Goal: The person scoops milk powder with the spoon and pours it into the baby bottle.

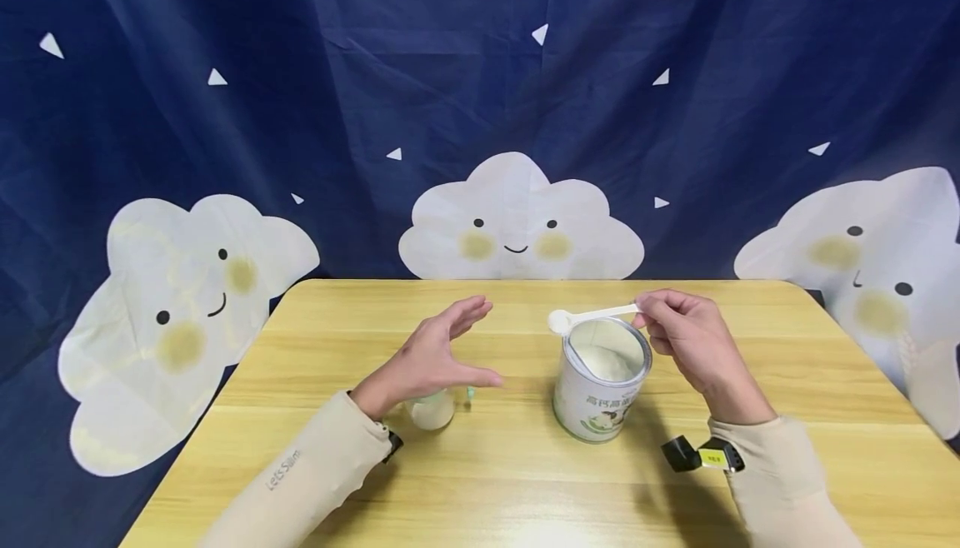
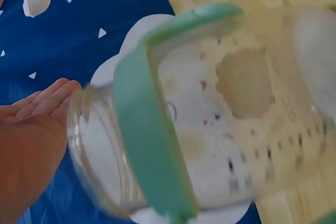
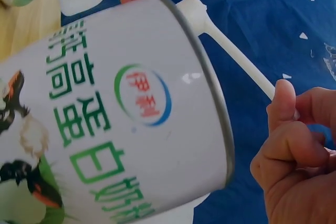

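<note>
Between thumb and fingers my right hand (image 1: 686,340) pinches the handle end of a white scoop (image 1: 600,313). The scoop's bowl, heaped with pale powder in the left wrist view (image 2: 37,2), is above the rim of the milk powder tin (image 1: 596,402). That tin stands upright without a lid, with powder visible inside. My left hand (image 1: 431,352) is spread in the air to the tin's left, thumb apart from the fingers, holding nothing. A clear baby bottle (image 2: 210,108) with a green handled collar and an uncovered neck stands near the left wrist, mostly hidden by the hand in the head view.
Everything stands on a light wooden table (image 1: 495,481). Behind it hangs a dark blue curtain (image 1: 450,73) with white clouds and small triangles. A black wrist device (image 1: 705,454) is strapped at the right sleeve.
</note>
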Motion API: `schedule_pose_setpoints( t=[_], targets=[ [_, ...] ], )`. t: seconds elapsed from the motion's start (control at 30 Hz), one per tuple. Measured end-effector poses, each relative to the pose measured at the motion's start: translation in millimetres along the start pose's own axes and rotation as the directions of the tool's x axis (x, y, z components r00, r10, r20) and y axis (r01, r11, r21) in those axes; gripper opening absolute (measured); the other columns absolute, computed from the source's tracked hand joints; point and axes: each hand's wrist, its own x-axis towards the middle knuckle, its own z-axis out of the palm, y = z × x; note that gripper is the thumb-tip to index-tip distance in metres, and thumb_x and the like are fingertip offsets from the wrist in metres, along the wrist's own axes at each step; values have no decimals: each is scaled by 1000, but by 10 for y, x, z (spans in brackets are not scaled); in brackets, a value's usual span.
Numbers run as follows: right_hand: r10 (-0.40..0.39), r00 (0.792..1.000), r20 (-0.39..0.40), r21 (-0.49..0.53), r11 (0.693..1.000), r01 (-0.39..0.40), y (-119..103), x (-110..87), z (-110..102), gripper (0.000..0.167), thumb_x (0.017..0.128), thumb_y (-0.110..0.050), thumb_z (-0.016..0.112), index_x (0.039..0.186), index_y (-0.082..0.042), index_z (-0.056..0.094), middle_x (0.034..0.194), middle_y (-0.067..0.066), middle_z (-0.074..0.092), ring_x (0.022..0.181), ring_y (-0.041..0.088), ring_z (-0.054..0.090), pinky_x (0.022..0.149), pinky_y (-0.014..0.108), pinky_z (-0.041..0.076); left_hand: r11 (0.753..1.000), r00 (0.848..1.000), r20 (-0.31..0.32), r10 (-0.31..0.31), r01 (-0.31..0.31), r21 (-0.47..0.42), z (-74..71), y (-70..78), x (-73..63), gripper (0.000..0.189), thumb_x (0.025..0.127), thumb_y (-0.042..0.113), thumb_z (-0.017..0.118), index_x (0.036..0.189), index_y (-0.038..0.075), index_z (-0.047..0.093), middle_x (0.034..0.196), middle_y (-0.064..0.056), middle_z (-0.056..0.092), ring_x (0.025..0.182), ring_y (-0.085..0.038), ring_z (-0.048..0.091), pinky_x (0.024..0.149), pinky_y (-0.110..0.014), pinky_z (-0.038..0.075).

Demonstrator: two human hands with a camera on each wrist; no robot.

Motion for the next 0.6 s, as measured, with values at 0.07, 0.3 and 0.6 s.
schedule_pose_setpoints(
  t=[0.07, 0.3, 0.6],
  targets=[
    [8, 1000, 14, 7, 1000, -8, 0, -3, 22, 24, 99, -3, 56, 83, -13, 70, 67, -2, 65, 58, 3, 49, 47, 14, 38, 1000, 1000, -6, 2, -2, 9, -49, -15, -36, 103, 73, 23, 92, 155, 6, 31, 155, -5, 42, 144, -24, 35, 115, -46, 34],
    [19, 999, 43, 25, 999, -21, -31, -17, 113, 25, 99, -1, 54, 83, -12, 69, 67, -2, 65, 56, 2, 48, 45, 13, 34, 997, 999, -32, 12, -9, 73, -189, -100, -161, 100, 73, 25, 92, 153, 4, 35, 152, -7, 46, 142, -22, 39, 103, -46, 47],
    [16, 998, 58, -15, 1000, -15, -51, -6, 316, 23, 98, 0, 54, 82, -10, 67, 67, -2, 63, 53, 3, 40, 45, 15, 29, 998, 996, -79, -28, 31, 47, -372, -211, -292, 95, 74, 21, 91, 151, 4, 38, 151, -9, 47, 142, -24, 40, 101, -30, 47]
  ],
)
